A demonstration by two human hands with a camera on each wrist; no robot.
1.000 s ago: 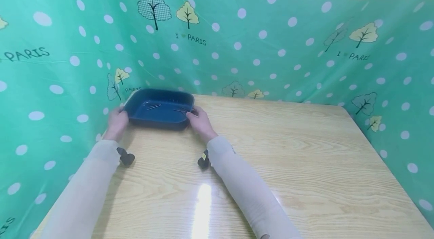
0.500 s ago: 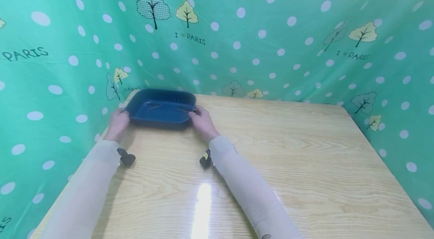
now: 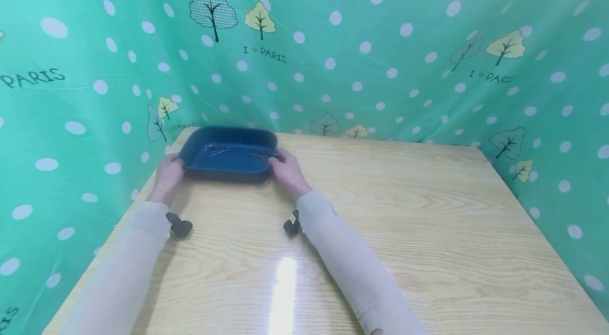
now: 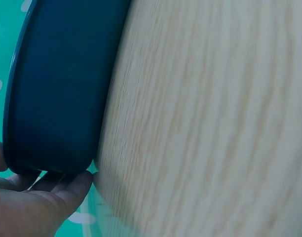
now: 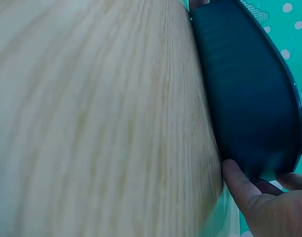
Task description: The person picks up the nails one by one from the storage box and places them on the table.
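Observation:
A dark blue rectangular tray [image 3: 225, 175] sits at the back left of the table, its inside facing me. Several thin dark sticks lie in it, one bunch [image 3: 219, 151] left of the middle and another bunch [image 3: 258, 155] near the right end. My left hand [image 3: 168, 174] grips the tray's left end, thumb at the rim. At the opposite end my right hand [image 3: 288, 172] holds it the same way. In the left wrist view, fingers [image 4: 81, 185] curl against the tray's lower corner. The right wrist view has a fingertip [image 5: 231, 167] low beside the tray's base.
The wood-grain table [image 3: 404, 229] stretches to the right and toward me. A green dotted curtain [image 3: 333, 60] hangs close behind the tray and along both sides. Black wrist cameras [image 3: 179, 225] hang from both sleeves. A bright light reflection [image 3: 284, 292] shows on the tabletop.
The tray has shifted slightly to the right, with both hands moving along with it. Their hold on its ends stays the same. The head view has turned a little.

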